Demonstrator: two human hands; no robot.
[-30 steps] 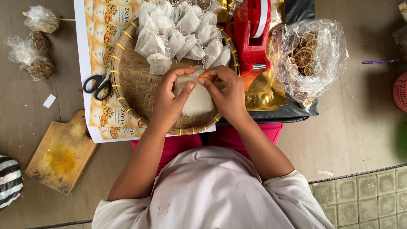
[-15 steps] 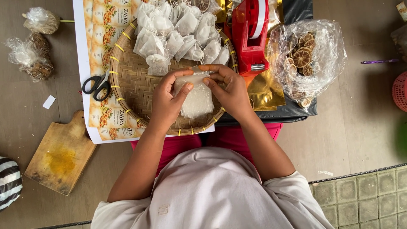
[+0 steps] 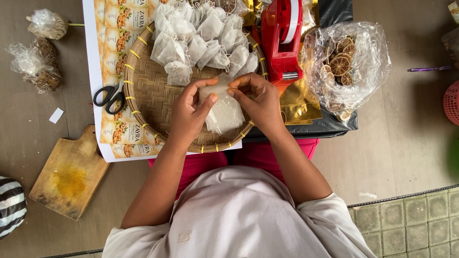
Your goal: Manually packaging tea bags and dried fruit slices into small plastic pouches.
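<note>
I see left hand and right hand pinching top edge of small clear pouch, wrists bent inward over woven tray

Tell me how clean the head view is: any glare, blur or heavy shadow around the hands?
Head view: soft, even light, hands and small white pouch sharp; mild glare on the clear plastic bag of dried slices and gold foil; a soft shadow falls right of that bag; left hand and right hand cast little shadow on the woven tray.

Round woven bamboo tray: matt, rough.
Small translucent white pouch: fine mesh.
Red plastic tape dispenser: glossy.
</note>
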